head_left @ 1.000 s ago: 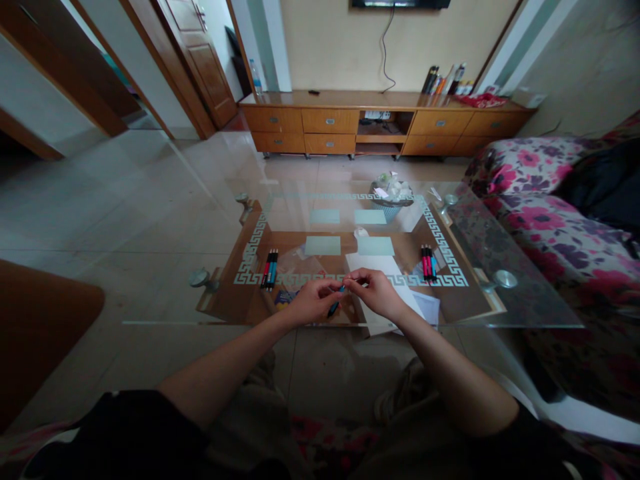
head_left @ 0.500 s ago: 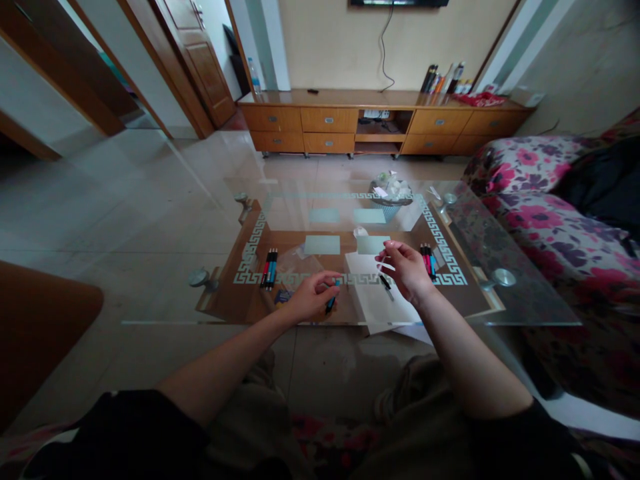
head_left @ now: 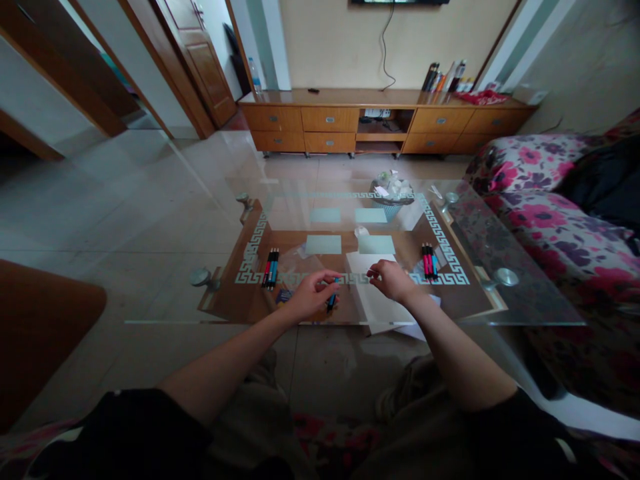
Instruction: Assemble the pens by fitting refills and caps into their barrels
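My left hand (head_left: 316, 293) is closed around a blue and black pen (head_left: 333, 297), which slants down below the fingers just above the glass table (head_left: 165, 303). Over the white paper (head_left: 367, 297), my right hand (head_left: 393, 280) is held palm down with its fingertips pinched together. Whatever is between those fingertips is too small to make out. To the left lies a row of red, blue and black pens (head_left: 271, 269). A second group of red and blue pens (head_left: 429, 261) lies to the right, past my right hand.
A basket (head_left: 393, 207) filled with crumpled plastic shows beyond the table's middle. Metal glass supports (head_left: 200, 277) stand near the table corners. A flowered sofa (head_left: 550, 213) is on the right. A long wooden cabinet (head_left: 327, 120) runs along the far wall.
My right hand has moved left and nearer to me, down toward the paper. The thin pale stick at its fingers and the small black piece on the paper no longer show. My left hand stays put.
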Motion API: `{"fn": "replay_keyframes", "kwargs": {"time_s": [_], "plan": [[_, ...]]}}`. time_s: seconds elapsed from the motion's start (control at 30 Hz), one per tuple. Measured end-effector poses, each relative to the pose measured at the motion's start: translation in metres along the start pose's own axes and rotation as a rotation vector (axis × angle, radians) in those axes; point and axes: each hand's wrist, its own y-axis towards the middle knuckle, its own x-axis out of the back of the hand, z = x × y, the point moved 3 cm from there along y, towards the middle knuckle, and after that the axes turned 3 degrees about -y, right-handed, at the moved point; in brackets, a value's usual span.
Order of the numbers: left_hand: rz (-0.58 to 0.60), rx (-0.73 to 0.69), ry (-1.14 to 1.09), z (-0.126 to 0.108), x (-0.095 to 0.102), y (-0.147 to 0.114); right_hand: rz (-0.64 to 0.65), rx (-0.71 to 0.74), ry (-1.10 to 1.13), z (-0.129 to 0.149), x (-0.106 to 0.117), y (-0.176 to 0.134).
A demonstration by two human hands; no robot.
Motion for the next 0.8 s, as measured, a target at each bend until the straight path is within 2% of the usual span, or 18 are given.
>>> {"fn": "replay_keyframes", "kwargs": {"time_s": [0.17,0.3,0.43,0.6,0.8], "plan": [[0.027,0.003,-0.009,-0.002,-0.001,-0.001,-0.013,-0.060,0.023,-0.007,-0.009,0.003],[0.031,-0.017,-0.015,-0.001,-0.001,-0.002,-0.086,-0.023,0.108,0.000,-0.003,0.001],[0.060,-0.006,-0.002,0.006,-0.001,0.000,-0.179,0.004,0.385,0.018,0.011,-0.003],[0.105,-0.015,-0.013,0.011,-0.003,0.000,-0.152,0.058,0.910,0.041,0.013,-0.007],[0.108,-0.010,0.057,0.004,-0.006,-0.003,-0.094,0.048,1.088,0.054,0.007,-0.010]]}}
